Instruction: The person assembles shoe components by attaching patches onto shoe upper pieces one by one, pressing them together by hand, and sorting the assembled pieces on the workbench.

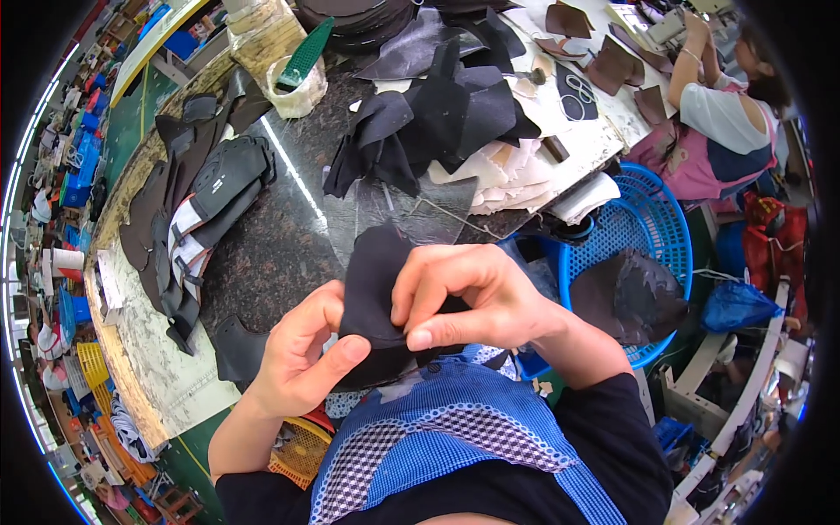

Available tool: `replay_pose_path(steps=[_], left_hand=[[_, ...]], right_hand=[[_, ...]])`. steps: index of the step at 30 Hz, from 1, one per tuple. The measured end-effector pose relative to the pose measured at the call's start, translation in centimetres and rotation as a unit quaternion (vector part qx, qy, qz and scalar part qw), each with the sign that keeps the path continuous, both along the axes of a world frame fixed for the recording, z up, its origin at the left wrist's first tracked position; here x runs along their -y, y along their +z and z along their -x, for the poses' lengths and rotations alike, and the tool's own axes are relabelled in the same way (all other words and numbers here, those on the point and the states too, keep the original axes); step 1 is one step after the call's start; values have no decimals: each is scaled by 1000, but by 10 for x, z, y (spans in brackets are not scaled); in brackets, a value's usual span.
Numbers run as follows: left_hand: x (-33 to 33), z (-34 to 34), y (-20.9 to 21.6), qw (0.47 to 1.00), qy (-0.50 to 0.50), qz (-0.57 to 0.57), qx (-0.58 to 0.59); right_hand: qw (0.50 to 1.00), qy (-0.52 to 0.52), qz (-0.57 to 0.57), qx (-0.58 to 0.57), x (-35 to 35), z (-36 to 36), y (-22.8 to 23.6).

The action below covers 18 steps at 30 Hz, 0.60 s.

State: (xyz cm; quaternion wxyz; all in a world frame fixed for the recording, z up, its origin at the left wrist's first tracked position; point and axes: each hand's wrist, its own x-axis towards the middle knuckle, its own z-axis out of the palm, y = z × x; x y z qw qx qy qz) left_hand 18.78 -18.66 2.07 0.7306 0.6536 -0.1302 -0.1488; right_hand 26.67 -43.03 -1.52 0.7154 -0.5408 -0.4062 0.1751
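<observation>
Black piece (372, 284) | frame centre | left hand (302, 354) is gripping its left side | right hand (481, 297) is pinching its right

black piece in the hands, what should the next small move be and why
Probably slide the right hand slightly along the black piece to flatten it: that hand pinches the lower right side, close to what looks like a fold or seam, while the left hand grips the opposite side and could steady it.
</observation>
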Motion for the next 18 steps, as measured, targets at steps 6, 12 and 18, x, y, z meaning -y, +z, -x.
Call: replay_pose_path(steps=[6,12,18], left_hand=[[-17,10,8,987,130,53,-74],[-37,25,-8,896,363,167,-192],[-72,34,-30,903,162,352,-186]], right_hand=[[948,-168,-76,-260,9,-21,3],[693,-578,283,324,28,-72,-15],[876,-272,124,379,-18,-14,24]])
